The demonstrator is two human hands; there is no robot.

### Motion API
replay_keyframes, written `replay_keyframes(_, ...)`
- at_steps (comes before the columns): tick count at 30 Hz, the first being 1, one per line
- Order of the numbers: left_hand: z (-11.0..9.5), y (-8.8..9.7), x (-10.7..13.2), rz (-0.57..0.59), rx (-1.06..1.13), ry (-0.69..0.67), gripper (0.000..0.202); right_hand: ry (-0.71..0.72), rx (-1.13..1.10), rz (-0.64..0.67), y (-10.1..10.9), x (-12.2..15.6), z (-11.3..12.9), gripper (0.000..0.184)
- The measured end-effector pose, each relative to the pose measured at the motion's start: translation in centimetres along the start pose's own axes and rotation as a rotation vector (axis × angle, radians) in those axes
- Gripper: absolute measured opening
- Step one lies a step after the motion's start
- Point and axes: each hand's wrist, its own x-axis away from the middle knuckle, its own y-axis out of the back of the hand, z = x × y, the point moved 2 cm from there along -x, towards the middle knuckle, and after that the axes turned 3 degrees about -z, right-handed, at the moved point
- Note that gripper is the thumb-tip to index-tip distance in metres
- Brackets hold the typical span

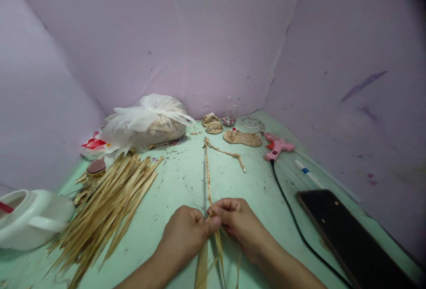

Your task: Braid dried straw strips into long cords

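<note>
My left hand (187,232) and my right hand (237,222) meet at the near middle of the green table (179,182), both pinched on the near end of a thin straw braid (208,171). The braid runs away from me across the table toward the back and bends right near its far end. Loose flat straw strips (213,258) hang from my fingers toward me. Both hands have their fingers curled tight around the strands.
A pile of straw strips (106,204) lies at the left beside a white jug (29,218). A white plastic bag (146,122), small woven pieces (242,138), a pink glue gun (277,147) with black cord, a pen (308,173) and a dark phone (346,231) are about.
</note>
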Motion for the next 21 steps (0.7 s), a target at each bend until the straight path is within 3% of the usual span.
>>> replay_keyframes(2, -0.1, 0.1, -0.1, -0.112, -0.008, -0.034, 0.041, 0.009, -0.012, -0.008, 0.0, 0.0, -0.1, 0.017)
replay_keyframes(4, -0.6, -0.1, 0.1, -0.121, 0.1, -0.027, 0.032, 0.009, -0.004, -0.013, 0.0, 0.0, -0.3, 0.019)
replay_keyframes(9, -2.1, -0.7, 1.1, 0.192, 0.508, 0.223, 0.025, 0.029, 0.037, 0.029, -0.1, 0.0, -0.7, 0.024)
replay_keyframes(12, -2.3, -0.3, 1.2, 0.257, 0.63, 0.259, 0.022, 0.054, 0.06, 0.063, -0.3, -0.1, -0.9, 0.025)
replay_keyframes(17, -1.6, 0.4, 0.9, 0.232, 0.574, 0.204, 0.022, 0.075, 0.13, 0.046, -0.2, 0.0, -0.8, 0.024)
replay_keyframes(21, -1.4, 0.4, 0.9, 0.141, 0.485, 0.164, 0.021, 0.125, 0.209, -0.021, -0.3, 0.3, -0.6, 0.021)
